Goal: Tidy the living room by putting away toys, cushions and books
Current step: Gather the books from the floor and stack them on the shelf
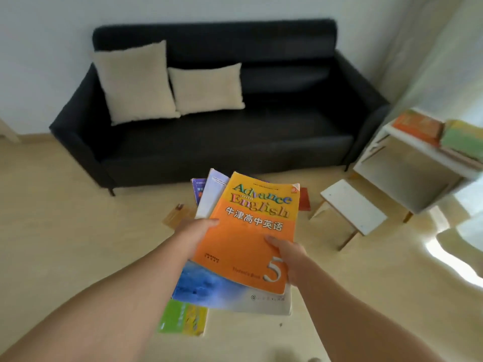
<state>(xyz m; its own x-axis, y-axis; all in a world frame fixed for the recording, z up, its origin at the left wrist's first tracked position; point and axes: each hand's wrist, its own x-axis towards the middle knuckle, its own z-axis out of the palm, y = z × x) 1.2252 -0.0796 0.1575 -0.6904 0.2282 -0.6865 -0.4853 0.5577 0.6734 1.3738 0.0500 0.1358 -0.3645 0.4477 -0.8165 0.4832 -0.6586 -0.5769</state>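
Note:
I hold a stack of books in front of me, topped by an orange English textbook (252, 231) lying over a blue-and-white book (209, 286). My left hand (194, 229) grips the stack's left edge, thumb on the cover. My right hand (286, 253) grips its right edge, thumb on top. More books lie on the floor: a green-yellow one (183, 318) below the stack, a brown one (175, 215), a purple one (198, 189) and a red one (304, 199) beyond it. Two cream cushions (138, 82) (206, 87) lean on the black sofa (261, 121).
A white side table (407, 176) stands at the right with an orange book (415, 125) and a green book (462, 139) on top. A small white stool (352, 207) stands on the floor in front of it. Pale floor spreads to the left.

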